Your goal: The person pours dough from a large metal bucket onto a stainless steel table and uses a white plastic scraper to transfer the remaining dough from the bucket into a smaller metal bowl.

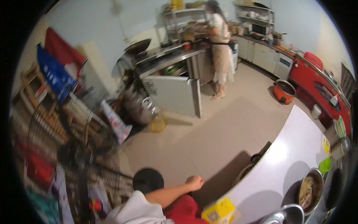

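My left hand (196, 182) hangs low in front of me, its fingers curled in with nothing seen in them. The bare forearm comes out of a white sleeve (139, 208) and passes above red clothing (184, 207) at my lap. A white table (260, 179) lies just right of that hand, apart from it. On its near corner is a yellow card (219, 211) with a printed code. A metal bowl (310, 190) with food and a utensil stands at the table's right side, near another metal bowl (289, 211). My right hand is out of view.
A person (221, 42) stands at the far steel counter (173, 60). A cabinet door (170, 93) hangs open over the tiled floor. Left are a standing fan (72, 151) and an oil jug (158, 123). An orange cooker (284, 91) sits on the floor; a green cup (325, 165) is on the table.
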Demonstrator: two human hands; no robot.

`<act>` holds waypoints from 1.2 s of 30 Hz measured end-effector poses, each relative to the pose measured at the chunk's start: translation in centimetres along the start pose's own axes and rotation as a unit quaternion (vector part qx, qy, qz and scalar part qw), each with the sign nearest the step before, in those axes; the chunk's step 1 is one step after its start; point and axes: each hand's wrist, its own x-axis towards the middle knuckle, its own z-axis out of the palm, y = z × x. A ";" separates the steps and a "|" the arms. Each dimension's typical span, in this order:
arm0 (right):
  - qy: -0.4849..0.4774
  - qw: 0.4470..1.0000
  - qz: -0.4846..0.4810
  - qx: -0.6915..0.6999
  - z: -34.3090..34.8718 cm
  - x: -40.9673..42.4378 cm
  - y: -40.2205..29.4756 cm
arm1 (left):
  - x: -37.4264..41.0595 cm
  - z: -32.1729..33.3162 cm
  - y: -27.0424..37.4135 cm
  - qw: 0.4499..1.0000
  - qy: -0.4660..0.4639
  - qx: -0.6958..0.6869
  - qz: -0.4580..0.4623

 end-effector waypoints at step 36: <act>-0.110 0.990 0.067 -0.059 25.2 56.9 12.3 | 54.1 -26.1 -8.3 0.951 -0.173 0.257 -0.003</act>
